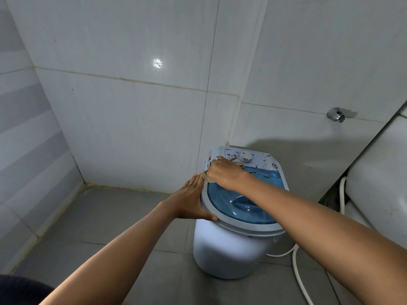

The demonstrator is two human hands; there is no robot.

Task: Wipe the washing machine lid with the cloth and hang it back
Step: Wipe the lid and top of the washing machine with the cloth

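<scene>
A small white washing machine (pixel 229 249) stands on the grey floor by the tiled wall. Its lid (pixel 233 201) is translucent blue with a grey rim. Behind the lid sits a white control panel with a round dial (pixel 246 157) and brown stains. My right hand (pixel 222 171) presses a beige cloth (pixel 207 176) onto the far left part of the lid, next to the panel; most of the cloth is hidden under the hand. My left hand (pixel 191 200) lies flat against the left side of the rim, thumb hooked under its front edge.
White tiled walls close in at the back and left. A chrome tap (pixel 335 114) juts from the wall at the right. A large white appliance (pixel 381 181) stands at the right, and a white hose (pixel 297 267) runs along the floor beside the machine.
</scene>
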